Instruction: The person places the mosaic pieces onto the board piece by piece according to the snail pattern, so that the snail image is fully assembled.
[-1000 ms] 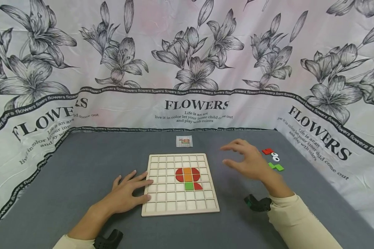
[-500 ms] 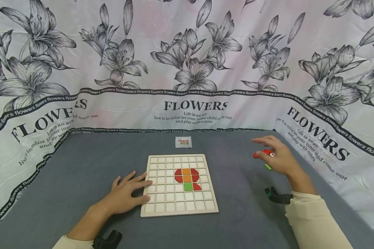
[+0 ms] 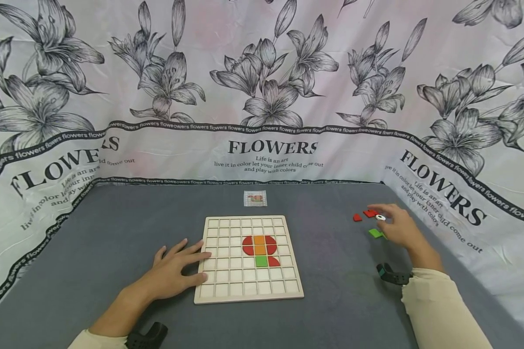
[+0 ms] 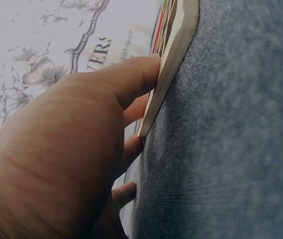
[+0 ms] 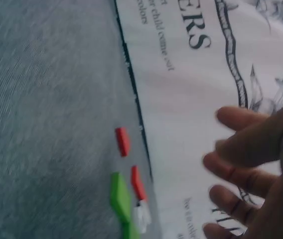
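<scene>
My left hand (image 3: 168,274) rests at the left edge of the wooden grid board (image 3: 221,291), fingers spread, with thumb and fingertips touching its rim. Orange pieces (image 3: 259,245) lie on the board between rounded red pieces (image 3: 247,245), above a green square (image 3: 261,261) and a red quarter-round (image 3: 273,261). To the right, my right hand (image 3: 402,230) hovers over loose pieces, its fingers relaxed and apart. Around its fingertips lie a red piece (image 3: 369,213), a white ring (image 3: 380,217) and a green piece (image 5: 120,196). Another red piece (image 3: 357,218) lies slightly left. The hand partly hides this group.
A small printed card (image 3: 255,198) with a coloured pattern lies behind the board. Grey cloth (image 3: 327,271) covers the table. A flower-printed curtain (image 3: 272,155) rises along its back and sides. Each wrist wears a black band (image 3: 393,275).
My right hand has moved right, from beside the board to the loose pieces, and has come lower. The left hand stays at the board's edge.
</scene>
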The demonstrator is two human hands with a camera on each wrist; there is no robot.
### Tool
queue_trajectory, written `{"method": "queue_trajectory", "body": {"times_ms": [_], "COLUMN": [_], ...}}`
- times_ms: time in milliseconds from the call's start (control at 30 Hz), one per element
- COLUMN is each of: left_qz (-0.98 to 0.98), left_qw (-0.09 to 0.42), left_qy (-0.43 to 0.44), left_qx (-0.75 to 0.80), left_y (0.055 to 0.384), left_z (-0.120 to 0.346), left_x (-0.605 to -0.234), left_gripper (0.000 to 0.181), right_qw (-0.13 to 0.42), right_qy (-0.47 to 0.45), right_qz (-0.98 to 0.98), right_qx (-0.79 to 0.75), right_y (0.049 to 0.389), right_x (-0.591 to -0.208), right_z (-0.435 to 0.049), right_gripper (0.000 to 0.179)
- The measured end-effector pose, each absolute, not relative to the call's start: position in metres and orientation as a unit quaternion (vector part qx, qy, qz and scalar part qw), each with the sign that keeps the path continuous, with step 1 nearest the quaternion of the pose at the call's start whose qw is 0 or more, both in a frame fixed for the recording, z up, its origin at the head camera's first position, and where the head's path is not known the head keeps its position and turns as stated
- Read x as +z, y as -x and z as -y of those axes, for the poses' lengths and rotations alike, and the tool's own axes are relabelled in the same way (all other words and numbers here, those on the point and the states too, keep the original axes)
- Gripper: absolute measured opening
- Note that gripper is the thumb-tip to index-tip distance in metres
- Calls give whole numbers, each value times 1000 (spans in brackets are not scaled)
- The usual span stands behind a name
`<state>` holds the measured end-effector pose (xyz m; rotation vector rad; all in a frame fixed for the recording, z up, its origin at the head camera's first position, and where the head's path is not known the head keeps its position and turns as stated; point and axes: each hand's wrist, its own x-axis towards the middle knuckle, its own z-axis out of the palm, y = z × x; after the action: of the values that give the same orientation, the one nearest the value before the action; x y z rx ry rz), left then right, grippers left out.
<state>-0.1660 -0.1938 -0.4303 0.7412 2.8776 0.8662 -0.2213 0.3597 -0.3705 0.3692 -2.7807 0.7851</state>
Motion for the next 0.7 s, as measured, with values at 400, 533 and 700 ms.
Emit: {"method": "queue_trajectory", "body": {"times_ms": [400,533,700], "left_qz": [-928,-928,-930], "left_qw": [23,24,24], "left_qy": [-240,-242,-240], "left_qx": [283,282,277], "left_y": [166,166,166], "left_z": [193,194,195], "left_x": [-430,-430,-429], "left_gripper": [60,60,60], "right_qw": [128,115,77], "right_qy": [-119,-99,-66], "right_qz": [963,970,978], "right_qx": [206,192,182], "right_y": [231,231,231], "right_x": [-404,-411,-418], "right_z": [-378,-380,-380], "right_gripper": [39,37,37]}}
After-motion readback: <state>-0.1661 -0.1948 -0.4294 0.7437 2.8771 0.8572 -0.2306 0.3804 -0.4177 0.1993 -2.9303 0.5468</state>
